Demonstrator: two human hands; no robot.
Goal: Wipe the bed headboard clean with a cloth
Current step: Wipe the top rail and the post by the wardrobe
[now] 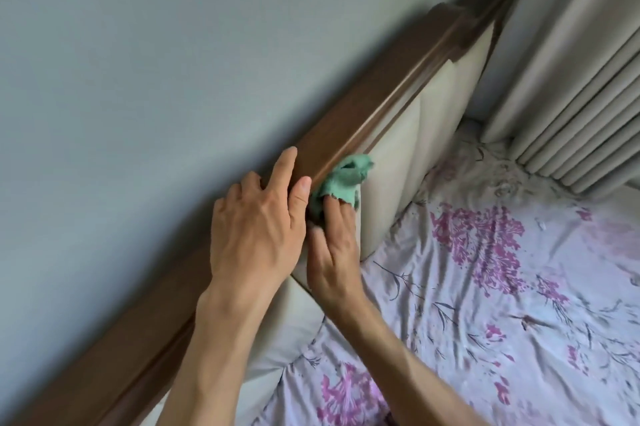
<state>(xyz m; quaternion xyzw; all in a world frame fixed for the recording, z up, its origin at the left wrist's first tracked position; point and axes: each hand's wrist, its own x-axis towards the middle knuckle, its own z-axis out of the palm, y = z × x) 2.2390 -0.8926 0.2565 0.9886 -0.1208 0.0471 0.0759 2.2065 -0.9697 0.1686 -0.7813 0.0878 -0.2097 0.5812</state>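
My left hand rests on the brown wooden top rail of the bed headboard, fingers straight and spread, the index finger lying along the rail's crest and the thumb stretched out at its front edge; it has hold of nothing. Just beside it, my right hand has its fingers tucked into the crumpled green cloth, which bunches over my fingertips and presses against the headboard where the wooden rail meets the cream padded panel below it. How tightly those fingers curl inside the cloth I cannot tell, since the fabric covers them, but they do have it in their grasp. The cloth sits right at the lower lip of the rail, touching both wood and padding. The headboard runs diagonally against the plain grey-blue wall. Below the padding lies the rumpled pale bedsheet printed with purple flowers, meeting the panel's lower edge. At the far end, pleated beige curtains hang down to the bed's corner.
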